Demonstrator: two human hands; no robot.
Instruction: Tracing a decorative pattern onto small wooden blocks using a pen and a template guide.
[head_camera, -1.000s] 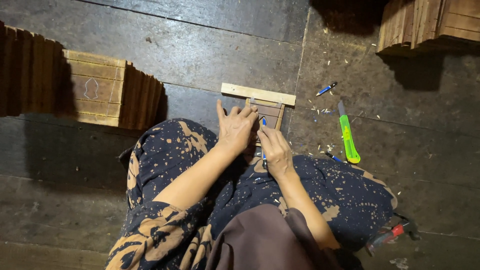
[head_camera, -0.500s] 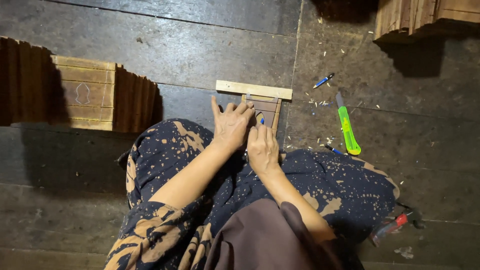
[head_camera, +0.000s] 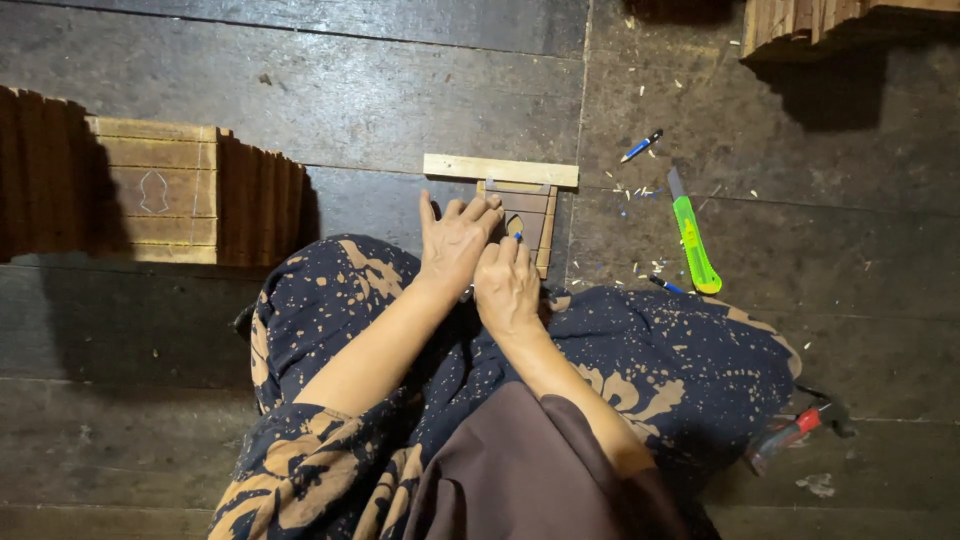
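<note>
A small brown wooden panel (head_camera: 530, 205) lies on the dark plank floor in front of my knees, butted against a pale wooden strip (head_camera: 500, 169). My left hand (head_camera: 455, 240) lies flat on the panel's left part, fingers spread. My right hand (head_camera: 508, 285) is closed on a blue pen (head_camera: 517, 236), whose tip touches the panel near a dark cut-out shape. Most of the panel is hidden under both hands.
A green utility knife (head_camera: 692, 240) and a blue pen (head_camera: 641, 146) lie on the floor to the right. A second blue pen (head_camera: 664, 285) rests by my knee. Wooden panel stacks stand at the left (head_camera: 155, 190) and top right (head_camera: 830, 20). A red tool (head_camera: 790, 435) lies at lower right.
The view has shifted a little. My right hand has moved slightly down the panel with the pen. My left hand stays pressed on the panel.
</note>
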